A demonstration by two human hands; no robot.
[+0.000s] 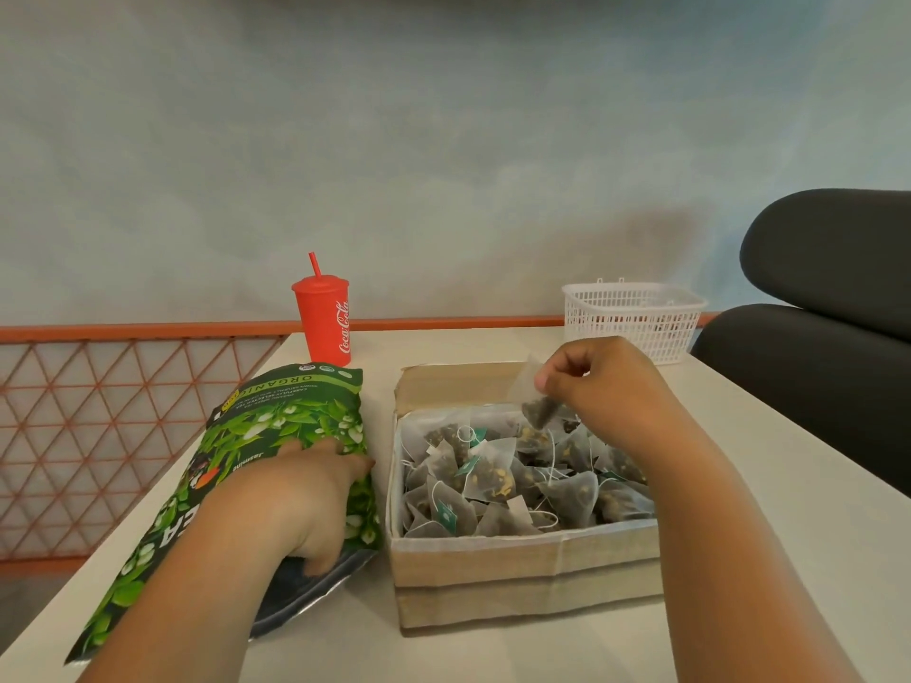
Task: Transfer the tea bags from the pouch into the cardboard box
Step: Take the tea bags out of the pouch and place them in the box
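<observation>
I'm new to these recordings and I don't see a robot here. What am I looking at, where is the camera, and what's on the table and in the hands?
There is no machine. A person works with bare hands, and the single picture comes from a wide-angle camera worn on their head, looking forward and down. On the table lie a green tea pouch and an open cardboard box full of pyramid tea bags. The left hand rests on the pouch, steadying it. The right hand pinches one tea bag in its fingers above the box's far end. Behind stand a red Coca-Cola cup with a straw and a white plastic basket.
</observation>
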